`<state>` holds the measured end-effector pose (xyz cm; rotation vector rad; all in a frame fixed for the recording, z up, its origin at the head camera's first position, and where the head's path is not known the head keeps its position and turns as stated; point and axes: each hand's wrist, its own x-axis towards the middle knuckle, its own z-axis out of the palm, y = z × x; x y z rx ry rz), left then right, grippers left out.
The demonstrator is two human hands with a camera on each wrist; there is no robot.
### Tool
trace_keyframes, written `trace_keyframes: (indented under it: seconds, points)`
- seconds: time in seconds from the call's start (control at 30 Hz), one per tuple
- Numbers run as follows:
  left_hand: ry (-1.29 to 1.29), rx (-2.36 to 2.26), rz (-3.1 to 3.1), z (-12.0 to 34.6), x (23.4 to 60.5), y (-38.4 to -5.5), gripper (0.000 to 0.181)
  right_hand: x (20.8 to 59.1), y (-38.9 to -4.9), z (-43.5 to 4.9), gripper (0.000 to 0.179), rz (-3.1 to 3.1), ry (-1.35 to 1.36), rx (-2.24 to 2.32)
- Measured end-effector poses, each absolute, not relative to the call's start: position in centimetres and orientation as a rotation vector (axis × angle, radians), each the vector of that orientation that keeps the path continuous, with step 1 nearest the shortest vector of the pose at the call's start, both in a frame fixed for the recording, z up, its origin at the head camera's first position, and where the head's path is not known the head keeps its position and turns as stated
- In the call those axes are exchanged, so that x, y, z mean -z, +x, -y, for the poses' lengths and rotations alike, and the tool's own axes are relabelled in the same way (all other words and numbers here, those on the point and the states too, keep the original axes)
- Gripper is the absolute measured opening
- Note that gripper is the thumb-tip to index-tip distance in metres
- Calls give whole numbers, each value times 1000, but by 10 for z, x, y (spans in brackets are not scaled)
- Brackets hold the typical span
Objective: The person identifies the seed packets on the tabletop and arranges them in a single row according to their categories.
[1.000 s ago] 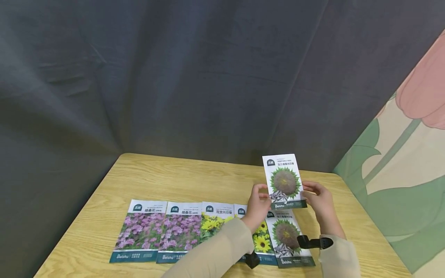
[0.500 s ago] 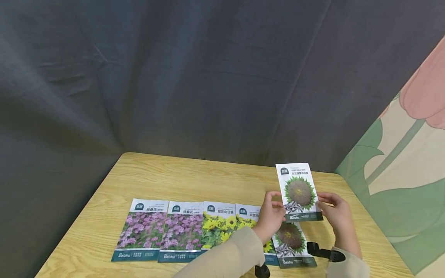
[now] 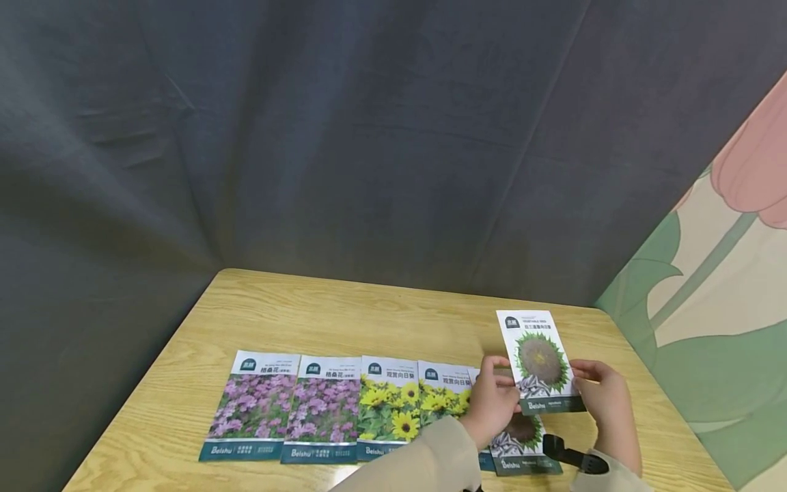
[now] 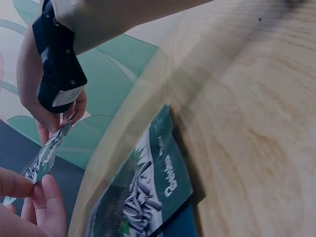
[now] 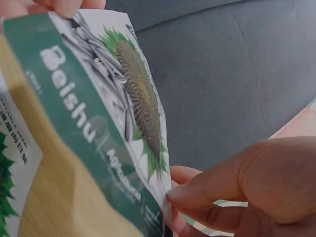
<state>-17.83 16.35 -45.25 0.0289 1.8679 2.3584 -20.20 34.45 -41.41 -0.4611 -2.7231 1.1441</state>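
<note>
A white seed packet with a large sunflower head and striped seeds printed on it (image 3: 541, 362) is held up above the table at the right. My left hand (image 3: 490, 403) pinches its left edge near the bottom, thumb and fingers on either side. My right hand (image 3: 605, 400) pinches the opposite edge, as the right wrist view shows close up with the thumb on the packet's front (image 5: 108, 98). Below the held packet lies a matching sunflower seed packet (image 3: 527, 465), partly covered by it in the head view; its lower part (image 4: 143, 192) shows in the left wrist view.
Left of it, flower seed packets lie in an overlapping row: two with pink flowers (image 3: 249, 410) and two with yellow flowers (image 3: 387, 410). My left sleeve (image 3: 424, 461) covers part of the row. A dark curtain (image 3: 369, 150) hangs behind the wooden table (image 3: 344, 314).
Both hands have moved right and nearer the table's front with the sunflower seed packet, which now covers more of the matching packet below. The packets on the table stay in place.
</note>
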Motion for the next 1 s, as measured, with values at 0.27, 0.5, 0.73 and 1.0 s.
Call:
trace_keyframes:
  seconds: [0.27,0.5,0.73,1.0]
  points:
    - [-22,-2351,-1810,-170,460,-171,45,413,-198,-353,40,2874,-470,-1142]
    - [-76,-2365,-1784,-175,467,-167,45,413,-198,-357,44,2990,-395,-1153]
    - [-73,-2334,-1817,-176,471,-163,45,418,-198,-360,55,3083,-454,-1271]
    - [-61,-2275,-1878,-186,472,-155,45,422,-192,-373,79,3215,-550,-1221]
